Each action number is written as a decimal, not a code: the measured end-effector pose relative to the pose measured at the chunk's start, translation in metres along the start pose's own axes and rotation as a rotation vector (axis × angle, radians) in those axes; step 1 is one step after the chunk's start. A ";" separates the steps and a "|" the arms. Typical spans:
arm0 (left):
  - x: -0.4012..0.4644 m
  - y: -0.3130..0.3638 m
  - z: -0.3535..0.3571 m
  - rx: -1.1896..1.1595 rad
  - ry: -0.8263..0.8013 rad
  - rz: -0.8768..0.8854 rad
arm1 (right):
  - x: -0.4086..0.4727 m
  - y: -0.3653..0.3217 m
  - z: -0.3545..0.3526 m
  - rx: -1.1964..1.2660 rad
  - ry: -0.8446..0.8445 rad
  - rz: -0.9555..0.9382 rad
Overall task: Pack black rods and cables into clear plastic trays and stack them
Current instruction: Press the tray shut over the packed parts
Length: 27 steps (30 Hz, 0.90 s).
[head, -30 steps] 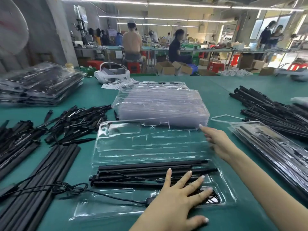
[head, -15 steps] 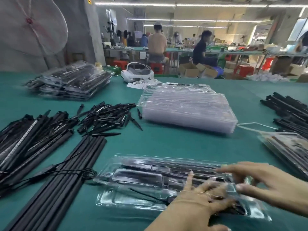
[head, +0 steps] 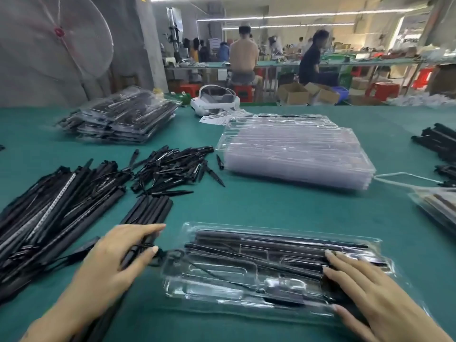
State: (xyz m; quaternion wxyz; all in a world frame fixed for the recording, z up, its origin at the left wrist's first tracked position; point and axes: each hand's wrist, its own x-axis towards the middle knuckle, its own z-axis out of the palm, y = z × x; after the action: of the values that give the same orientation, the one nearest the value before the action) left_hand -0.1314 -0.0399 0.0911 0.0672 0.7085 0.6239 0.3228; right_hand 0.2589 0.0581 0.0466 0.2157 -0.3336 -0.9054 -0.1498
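A closed clear plastic tray (head: 246,275) lies in front of me on the green table, with black rods and a thin black cable inside it. My right hand (head: 365,292) rests flat on the tray's right end, fingers straight. To the left of the tray, my left hand (head: 116,262) reaches over a row of long black rods (head: 153,211). Its fingers and thumb close round one rod and a coiled cable. A tall stack of empty clear trays (head: 296,154) stands behind.
Loose long rods (head: 49,206) and a pile of short black spikes (head: 172,166) cover the left side. Packed trays are stacked at back left (head: 123,119) and at the right edge (head: 439,208). More rods (head: 439,144) lie far right. A white headset (head: 214,99) sits at the back.
The tray's lid has been folded down over the rods. My left hand left the tray and went to the rods on the left. My right hand settled flat on the tray's right end.
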 end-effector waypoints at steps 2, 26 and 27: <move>0.004 -0.018 -0.007 0.186 -0.108 -0.123 | -0.001 -0.006 0.004 0.004 0.016 0.026; 0.009 0.006 0.024 0.586 -0.078 -0.387 | 0.002 -0.007 0.003 -0.096 -0.101 0.072; 0.008 0.010 0.026 0.660 -0.047 -0.308 | 0.002 -0.006 0.003 -0.108 -0.111 0.066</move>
State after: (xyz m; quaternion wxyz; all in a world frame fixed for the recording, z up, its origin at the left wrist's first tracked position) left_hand -0.1089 -0.0267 0.0788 -0.1032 0.5969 0.7922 0.0737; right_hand 0.2526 0.0561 0.0442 0.1516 -0.3823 -0.8951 -0.1722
